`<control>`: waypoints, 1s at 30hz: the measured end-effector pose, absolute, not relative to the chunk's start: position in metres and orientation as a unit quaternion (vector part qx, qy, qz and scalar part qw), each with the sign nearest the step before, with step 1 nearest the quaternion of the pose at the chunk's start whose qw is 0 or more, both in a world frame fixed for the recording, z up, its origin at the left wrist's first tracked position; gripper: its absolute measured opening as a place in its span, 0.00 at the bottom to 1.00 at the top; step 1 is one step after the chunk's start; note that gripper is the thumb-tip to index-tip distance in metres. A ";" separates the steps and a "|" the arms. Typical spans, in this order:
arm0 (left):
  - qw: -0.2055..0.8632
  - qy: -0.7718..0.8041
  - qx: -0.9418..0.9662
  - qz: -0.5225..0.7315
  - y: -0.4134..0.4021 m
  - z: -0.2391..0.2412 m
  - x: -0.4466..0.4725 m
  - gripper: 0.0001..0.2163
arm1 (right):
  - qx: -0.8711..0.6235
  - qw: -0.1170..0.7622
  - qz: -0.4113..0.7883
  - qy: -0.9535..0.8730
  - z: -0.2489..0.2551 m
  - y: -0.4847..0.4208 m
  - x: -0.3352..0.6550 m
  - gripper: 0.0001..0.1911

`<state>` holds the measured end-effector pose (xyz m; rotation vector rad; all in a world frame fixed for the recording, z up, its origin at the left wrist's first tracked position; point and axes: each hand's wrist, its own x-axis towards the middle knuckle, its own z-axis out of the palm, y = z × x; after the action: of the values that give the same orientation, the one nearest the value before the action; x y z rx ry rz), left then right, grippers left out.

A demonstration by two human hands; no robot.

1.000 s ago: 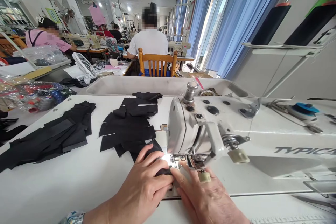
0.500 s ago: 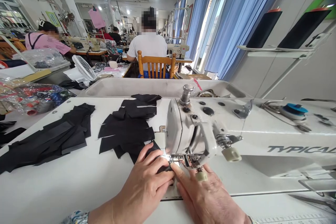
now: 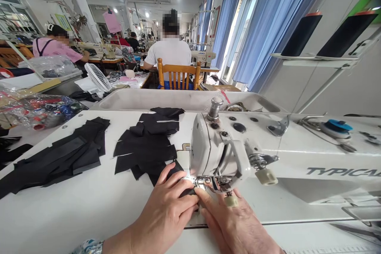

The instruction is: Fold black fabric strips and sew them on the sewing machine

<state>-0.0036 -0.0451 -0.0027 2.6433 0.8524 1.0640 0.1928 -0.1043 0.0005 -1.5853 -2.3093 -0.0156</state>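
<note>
At bottom middle | left hand [image 3: 162, 216] and right hand [image 3: 232, 222] close together, clamped on black cloth [image 3: 186, 193] | at sewing machine [image 3: 220, 147] | more cloth pieces [image 3: 145, 147] on white worktop [image 3: 59, 214]

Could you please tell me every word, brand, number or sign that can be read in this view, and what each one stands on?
"TYPICAL": grey capitals on the arm of the white sewing machine.
The label on the far sewing machine: too small to read.
The pink hanging sign: too blurred to read.
The wall poster: too blurred to read.
</note>
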 end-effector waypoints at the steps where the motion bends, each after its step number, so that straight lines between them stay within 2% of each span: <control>1: 0.083 0.286 0.885 0.358 -0.045 -0.003 -0.004 0.10 | -0.558 0.164 -0.001 -0.814 0.001 -0.104 0.193 0.21; 15: 0.086 0.280 0.887 0.357 -0.041 -0.004 -0.004 0.09 | -0.561 0.165 -0.066 -0.809 -0.007 -0.103 0.195 0.17; 23: 0.085 0.284 0.885 0.359 -0.041 -0.004 -0.003 0.09 | -0.541 0.201 -0.049 -0.816 -0.001 -0.101 0.197 0.18; 30: 0.082 0.288 0.885 0.356 -0.040 -0.005 -0.004 0.10 | -0.532 0.178 0.001 -0.828 0.007 -0.097 0.196 0.18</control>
<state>-0.0037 -0.0396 -0.0050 2.6435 0.8601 1.0643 0.1963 -0.0972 0.0065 -1.5047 -2.3430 0.0042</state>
